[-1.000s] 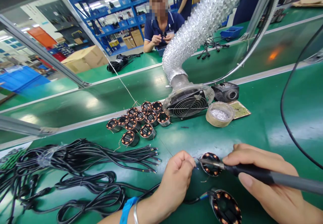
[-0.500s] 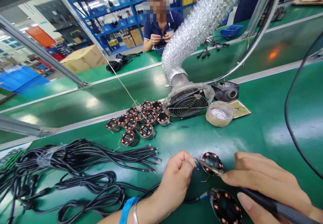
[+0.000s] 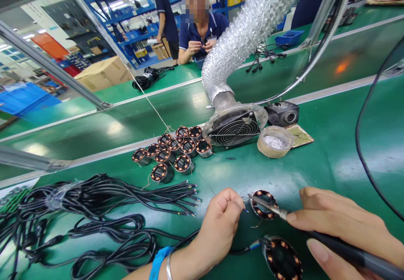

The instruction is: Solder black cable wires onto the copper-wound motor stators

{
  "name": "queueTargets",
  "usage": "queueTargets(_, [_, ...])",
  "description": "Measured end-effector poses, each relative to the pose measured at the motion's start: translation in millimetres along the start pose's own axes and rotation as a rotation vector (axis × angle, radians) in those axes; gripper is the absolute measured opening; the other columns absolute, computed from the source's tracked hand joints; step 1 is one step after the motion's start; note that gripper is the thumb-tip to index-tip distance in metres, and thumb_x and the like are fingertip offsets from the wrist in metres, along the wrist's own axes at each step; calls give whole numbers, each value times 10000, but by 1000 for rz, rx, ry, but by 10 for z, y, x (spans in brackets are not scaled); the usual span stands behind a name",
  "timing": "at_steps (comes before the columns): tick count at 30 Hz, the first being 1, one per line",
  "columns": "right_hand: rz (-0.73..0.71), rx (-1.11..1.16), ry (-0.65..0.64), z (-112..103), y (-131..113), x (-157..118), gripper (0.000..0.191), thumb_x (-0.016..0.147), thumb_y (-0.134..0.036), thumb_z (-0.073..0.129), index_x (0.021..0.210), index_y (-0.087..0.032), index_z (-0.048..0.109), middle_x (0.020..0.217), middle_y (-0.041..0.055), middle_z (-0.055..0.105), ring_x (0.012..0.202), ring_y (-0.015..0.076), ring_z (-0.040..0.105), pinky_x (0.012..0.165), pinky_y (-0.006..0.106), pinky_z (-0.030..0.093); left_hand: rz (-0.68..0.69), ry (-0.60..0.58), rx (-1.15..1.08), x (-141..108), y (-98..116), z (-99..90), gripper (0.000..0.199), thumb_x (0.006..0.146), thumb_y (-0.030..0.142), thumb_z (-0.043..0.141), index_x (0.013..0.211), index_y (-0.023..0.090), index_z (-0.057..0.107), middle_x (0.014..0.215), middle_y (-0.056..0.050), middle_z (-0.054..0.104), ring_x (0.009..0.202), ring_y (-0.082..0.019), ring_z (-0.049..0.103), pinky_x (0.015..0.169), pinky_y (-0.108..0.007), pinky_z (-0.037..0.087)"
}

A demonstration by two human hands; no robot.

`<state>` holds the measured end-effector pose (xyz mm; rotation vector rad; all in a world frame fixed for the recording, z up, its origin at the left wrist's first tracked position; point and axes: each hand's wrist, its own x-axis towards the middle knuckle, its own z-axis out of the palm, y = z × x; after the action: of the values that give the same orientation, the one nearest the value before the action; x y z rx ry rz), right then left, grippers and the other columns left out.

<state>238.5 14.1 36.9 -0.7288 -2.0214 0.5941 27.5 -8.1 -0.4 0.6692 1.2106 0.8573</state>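
My left hand [image 3: 221, 223] is closed in a pinch, with a fine wire end [image 3: 246, 210] poking out past the fingertips. Between thumb and fingers of my right hand [image 3: 344, 225] is a soldering iron [image 3: 331, 245], its metal tip pointing left, just right of the left fingertips. Below that tip a ring-shaped motor stator [image 3: 269, 195] with copper coils lies on the green bench. Closer to me stands a second stator [image 3: 285, 257], with a black cable [image 3: 241, 251] and its coloured wires running up to it. What the left fingers cover is hidden.
Several stators [image 3: 164, 156] cluster at mid-bench. Bundled black cables [image 3: 104, 193] spread across the left. Behind are a fume fan [image 3: 236, 130] on a silver duct [image 3: 233, 40], a bowl [image 3: 273, 145] of silvery bits and a black holder [image 3: 282, 113]. A co-worker [image 3: 202, 31] sits opposite.
My right hand and the soldering iron have shifted slightly right, drawing the tip back from the left fingertips. My left hand stays put. A second person now stands in the background.
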Motion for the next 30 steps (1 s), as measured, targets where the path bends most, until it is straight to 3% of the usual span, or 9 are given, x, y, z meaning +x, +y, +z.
queueTargets(5, [-95,4,116,47,118,-24,213,951,-214,498,1109,-208,640,761,72,659,651,213,656,534,355,512,-1,-9,-11,4,9,7,384,808,530,639,734,206,446,466,135,250,410,-46,126,387,-186,101])
queueTargets(10, [-50,23,160,217,236,44,454,915,-60,520,1331,-239,554,732,-12,644,575,134,615,514,263,512,10,-76,14,-16,2,-8,455,830,603,608,715,212,404,509,115,276,441,-57,165,410,-198,131])
queueTargets(14, [-108,3,25,400,313,97,342,904,-14,566,1183,-204,619,823,21,692,624,127,613,568,249,500,112,-160,159,-51,-30,-55,448,940,604,475,749,204,413,592,77,347,524,-83,242,472,-211,199])
queueTargets(17, [-194,6,-47,467,333,109,289,913,-19,528,1128,-186,626,698,4,631,554,122,534,510,247,427,146,-200,290,-93,9,-75,440,986,590,383,780,203,419,643,58,385,585,-99,306,531,-230,249])
queueTargets(23, [-165,1,47,432,289,71,280,884,-16,531,1057,-221,610,718,-6,617,605,126,572,570,248,440,289,-155,722,-154,203,-80,360,1033,474,320,830,201,438,750,21,458,709,-137,400,644,-277,295])
queueTargets(30, [-203,-45,-60,474,251,57,326,866,-33,482,1128,-181,606,682,-13,517,576,130,463,526,257,350,262,-157,608,-115,186,-91,361,1028,483,314,808,211,405,731,36,414,677,-135,352,628,-271,291])
